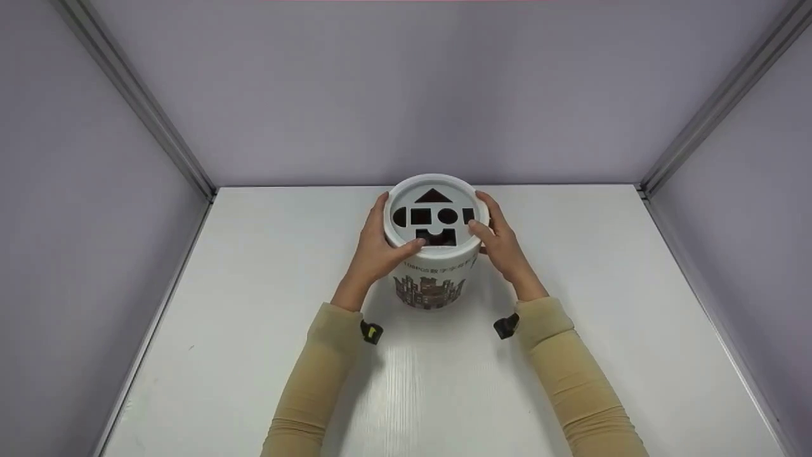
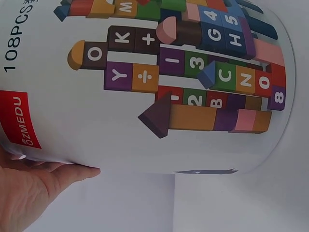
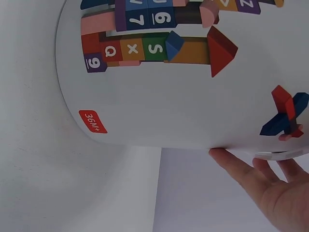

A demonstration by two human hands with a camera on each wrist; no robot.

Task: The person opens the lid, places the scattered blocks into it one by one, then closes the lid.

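Observation:
A white round bucket [image 1: 432, 279] with coloured blocks printed on its side stands at the middle of the white table [image 1: 254, 317]. Its white lid [image 1: 406, 236] has several shape cut-outs: a triangle, a square, a circle and others. My left hand [image 1: 379, 244] grips the lid's left rim, thumb on top. On the opposite rim my right hand [image 1: 501, 244] grips in the same way. The left wrist view shows the bucket wall [image 2: 145, 87] filling the frame, with my left hand [image 2: 34, 191] under it. In the right wrist view the bucket wall [image 3: 183, 96] sits above my right hand [image 3: 270, 188].
Lavender walls close the table in at the back and both sides, with metal frame rails [image 1: 136, 95] in the corners. Bare white tabletop lies on every side of the bucket. Both forearms wear tan sleeves [image 1: 317, 374].

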